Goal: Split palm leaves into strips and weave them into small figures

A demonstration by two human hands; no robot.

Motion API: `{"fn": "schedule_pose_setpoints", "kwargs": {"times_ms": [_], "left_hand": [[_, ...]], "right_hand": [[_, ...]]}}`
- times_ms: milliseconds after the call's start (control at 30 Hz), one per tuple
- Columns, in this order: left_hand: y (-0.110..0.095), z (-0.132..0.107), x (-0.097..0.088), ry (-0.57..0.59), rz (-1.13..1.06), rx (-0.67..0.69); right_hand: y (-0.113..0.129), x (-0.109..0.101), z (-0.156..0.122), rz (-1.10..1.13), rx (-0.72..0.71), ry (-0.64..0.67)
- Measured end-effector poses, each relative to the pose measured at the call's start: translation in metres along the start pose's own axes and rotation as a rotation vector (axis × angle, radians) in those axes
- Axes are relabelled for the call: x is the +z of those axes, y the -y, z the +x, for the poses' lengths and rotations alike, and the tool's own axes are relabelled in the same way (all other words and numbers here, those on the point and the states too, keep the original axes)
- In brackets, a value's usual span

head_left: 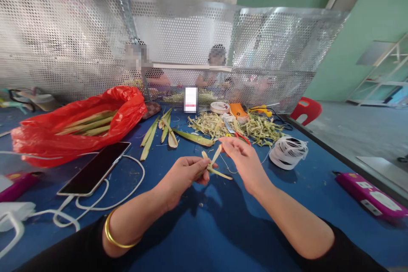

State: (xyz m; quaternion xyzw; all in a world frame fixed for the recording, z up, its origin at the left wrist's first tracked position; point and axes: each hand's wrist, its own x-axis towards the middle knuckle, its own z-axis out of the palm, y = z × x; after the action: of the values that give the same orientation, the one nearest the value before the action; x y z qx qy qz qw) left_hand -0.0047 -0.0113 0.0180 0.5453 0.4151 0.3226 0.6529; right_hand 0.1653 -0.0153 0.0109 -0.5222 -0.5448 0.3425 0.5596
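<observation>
My left hand is closed in a pinch around several folded pale green leaf strips, whose ends stick out past the fingertips. With thumb and fingers, my right hand grips the tip of one upright strip rising from that bundle. A thin white string runs close by on the table; whether it is tied to the bundle I cannot tell. Beyond my hands lie longer cut leaves, a heap of small woven leaf pieces, and red-handled scissors.
A red plastic bag of long leaves lies left, behind a phone with a white cable. To the right stand a spool of white cord and a purple case. A perforated metal screen closes the back; people sit behind it.
</observation>
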Motion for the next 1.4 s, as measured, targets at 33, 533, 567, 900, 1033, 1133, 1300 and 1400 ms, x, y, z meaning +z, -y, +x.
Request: {"fn": "schedule_pose_setpoints", "kwargs": {"times_ms": [33,533,567,900,1033,1133,1300,1400], "left_hand": [[0.000,0.000,0.000,0.008,0.002,-0.004],[0.008,-0.001,0.004,0.063,0.311,0.061],[0.007,-0.001,0.005,0.067,0.315,0.050],[0.005,0.002,0.002,-0.003,0.026,-0.017],[0.002,0.005,-0.004,-0.084,-0.123,-0.010],[0.002,0.005,-0.006,-0.132,-0.126,0.013],[0.008,0.009,-0.005,-0.189,-0.132,0.050],[0.010,0.011,-0.003,-0.231,-0.119,0.084]], "right_hand": [[0.000,0.000,-0.001,-0.050,-0.037,0.013],[0.001,0.015,-0.018,-0.117,-0.010,0.129],[0.000,0.016,-0.019,-0.114,-0.013,0.117],[-0.002,0.005,-0.006,-0.062,-0.041,0.109],[0.003,-0.007,-0.001,-0.101,-0.024,0.102],[0.006,-0.008,-0.004,-0.305,0.002,0.291],[0.005,-0.001,-0.012,-0.408,-0.076,0.356],[0.006,0.001,-0.013,-0.459,-0.146,0.329]]}}
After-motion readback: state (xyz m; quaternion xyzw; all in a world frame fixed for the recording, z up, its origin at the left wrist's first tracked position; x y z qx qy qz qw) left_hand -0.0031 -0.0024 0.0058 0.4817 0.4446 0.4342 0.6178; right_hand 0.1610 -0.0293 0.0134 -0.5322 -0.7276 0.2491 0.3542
